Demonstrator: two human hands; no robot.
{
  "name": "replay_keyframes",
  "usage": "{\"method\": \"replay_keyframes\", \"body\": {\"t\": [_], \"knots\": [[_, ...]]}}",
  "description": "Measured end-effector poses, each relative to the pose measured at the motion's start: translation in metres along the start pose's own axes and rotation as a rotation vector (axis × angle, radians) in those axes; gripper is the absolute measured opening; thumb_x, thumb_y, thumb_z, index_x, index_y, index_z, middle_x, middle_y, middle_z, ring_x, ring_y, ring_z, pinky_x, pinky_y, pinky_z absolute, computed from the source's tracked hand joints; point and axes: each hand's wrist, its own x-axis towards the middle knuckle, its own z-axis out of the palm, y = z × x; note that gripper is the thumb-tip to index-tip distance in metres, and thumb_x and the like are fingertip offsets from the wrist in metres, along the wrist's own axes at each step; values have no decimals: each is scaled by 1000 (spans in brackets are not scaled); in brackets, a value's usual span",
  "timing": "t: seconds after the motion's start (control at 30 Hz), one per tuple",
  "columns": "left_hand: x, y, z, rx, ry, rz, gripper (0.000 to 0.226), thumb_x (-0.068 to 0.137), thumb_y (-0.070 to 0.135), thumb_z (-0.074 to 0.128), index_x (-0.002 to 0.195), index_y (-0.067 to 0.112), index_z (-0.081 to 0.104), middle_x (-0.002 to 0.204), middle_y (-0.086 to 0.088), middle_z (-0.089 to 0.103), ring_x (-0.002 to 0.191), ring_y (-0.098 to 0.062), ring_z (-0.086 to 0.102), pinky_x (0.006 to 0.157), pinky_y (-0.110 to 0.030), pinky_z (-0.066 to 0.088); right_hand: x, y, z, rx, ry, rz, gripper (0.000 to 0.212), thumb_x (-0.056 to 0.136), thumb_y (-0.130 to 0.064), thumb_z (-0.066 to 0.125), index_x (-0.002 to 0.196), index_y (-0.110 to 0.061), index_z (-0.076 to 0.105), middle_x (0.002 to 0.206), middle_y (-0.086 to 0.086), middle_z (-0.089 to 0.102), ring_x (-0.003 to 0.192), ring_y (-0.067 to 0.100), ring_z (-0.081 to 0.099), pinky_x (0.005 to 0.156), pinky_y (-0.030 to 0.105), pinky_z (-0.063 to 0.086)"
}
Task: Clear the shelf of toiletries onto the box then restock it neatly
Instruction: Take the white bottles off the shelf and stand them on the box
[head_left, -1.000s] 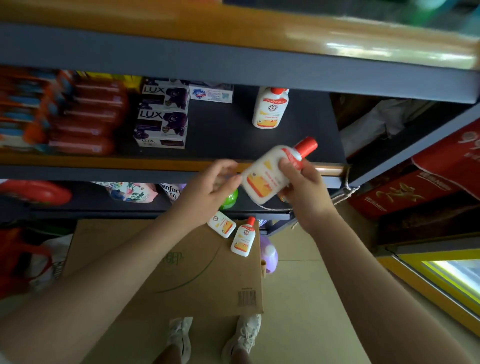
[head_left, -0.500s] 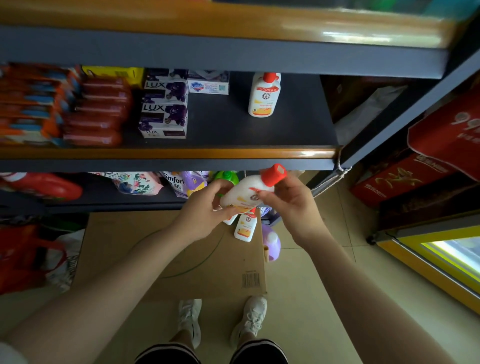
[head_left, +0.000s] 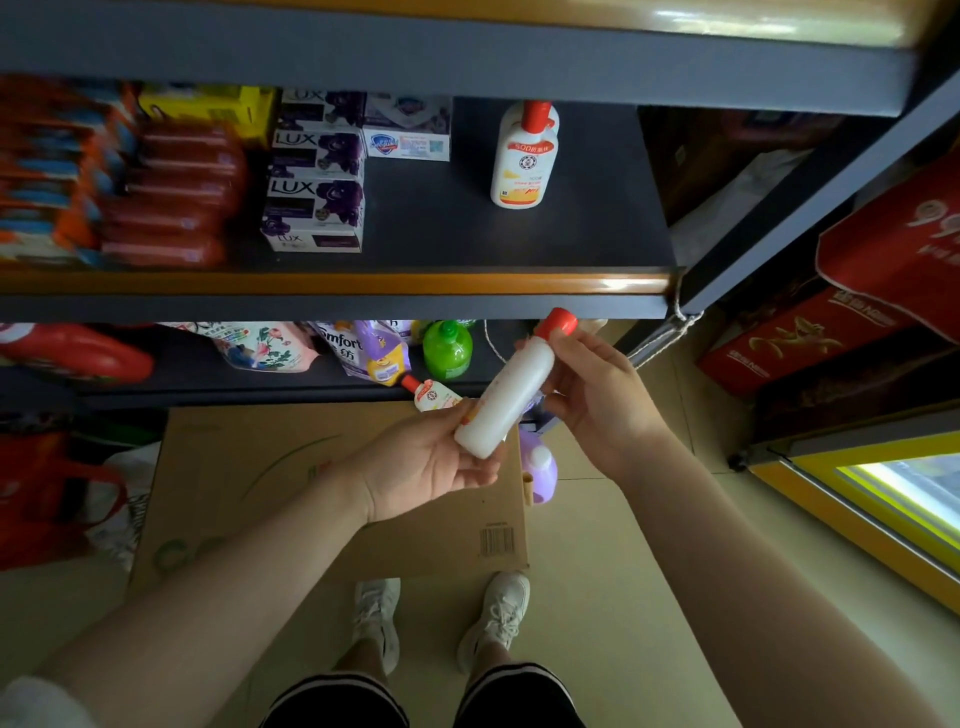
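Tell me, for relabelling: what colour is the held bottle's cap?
Red, on the white bottle; head view shows it.

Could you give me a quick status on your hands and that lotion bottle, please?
Left hand cradles the bottle's base; right hand pinches near the red cap. Lotion bottle tilted over the cardboard box. Nothing blocking.

Pale tiled floor (head_left: 613, 597) lying underfoot, dark metal shelving frame (head_left: 779, 228) standing ahead, yellow-framed glass cabinet (head_left: 883, 499) glowing at right, red cartons (head_left: 795, 338) sitting beside it

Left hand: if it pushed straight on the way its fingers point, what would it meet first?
The left hand already cups the bottle; straight on, it probably meets the right hand first, though depth is unclear.
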Motion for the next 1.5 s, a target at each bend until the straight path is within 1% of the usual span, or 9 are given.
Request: {"method": "replay_keyframes", "body": {"t": [0.1, 0.23, 0.43, 0.63, 0.77, 0.9, 1.1, 1.27, 1.5], "knots": [[-1, 5, 9, 52, 86, -43, 44, 85, 42, 51, 107, 5, 57, 68, -10, 62, 63, -18, 57, 67, -29, 52, 9, 7, -2, 131, 103, 189, 14, 91, -21, 57, 92, -7, 59, 67, 5, 50, 50, 12, 44, 42, 19, 37], [2, 13, 8, 373, 254, -89, 51, 95, 46, 28, 113, 10, 59, 84, -11, 70, 65, -14, 60, 66, -26, 47, 18, 22, -8, 163, 180, 353, 19, 89, -24, 60, 75, -12, 56, 57, 0, 44, 42, 7, 35, 35, 16, 27], [6, 9, -8, 339, 390, -98, 45, 93, 43, 40, 119, 10, 56, 101, -18, 66, 68, -19, 62, 64, -27, 45, 20, 31, -11, -258, 208, 356, 28, 85, -37, 64, 87, -9, 62, 63, 4, 50, 45, 11, 33, 39, 19, 28], [19, -11, -35, 206, 537, -176, 30, 96, 38, 43, 100, 13, 60, 74, -10, 64, 65, -18, 51, 55, -24, 42, 29, 47, -13, -468, 120, 181, 15, 89, -31, 58, 81, -18, 60, 64, 4, 48, 47, 12, 36, 47, 23, 32], [31, -36, -62, 838, 564, -23, 13, 95, 30, 48, 103, 28, 58, 104, 2, 62, 96, -14, 59, 82, -31, 45, 44, 89, -19, -864, 163, 68, 24, 83, -34, 65, 70, -20, 51, 63, -1, 53, 55, 12, 48, 50, 21, 39], [58, -72, -88, 1201, 422, 38, 44, 86, 27, 64, 127, 25, 48, 122, 9, 54, 107, -5, 52, 83, -18, 39, 71, 143, -20, -1141, 221, -33, 29, 76, -40, 67, 78, -14, 54, 71, 1, 62, 64, 18, 55, 55, 29, 42], [100, -117, -149, 1400, 697, 163, 30, 87, 29, 62, 113, 15, 57, 97, 7, 57, 79, -3, 50, 57, -4, 36, 109, 197, -21, -1205, 68, -84, 37, 78, -48, 65, 67, -18, 46, 58, -9, 49, 50, 4, 44, 42, 13, 32], [101, -130, -179, 1425, 573, 230, 32, 84, 23, 66, 115, 13, 62, 107, 8, 62, 83, 4, 51, 67, 7, 33, 154, 220, -50, -1016, 138, 17, 46, 83, -58, 51, 96, -14, 59, 93, 3, 65, 85, 23, 62, 71, 32, 48], [109, -146, -192, 1462, 555, 442, 37, 74, 16, 76, 109, 10, 67, 108, -2, 69, 91, 2, 51, 67, 7, 33, 211, 248, -72, -1110, 257, 118, 75, 75, -39, 73, 132, -11, 33, 128, 11, 48, 116, 30, 49, 93, 46, 46]]}}
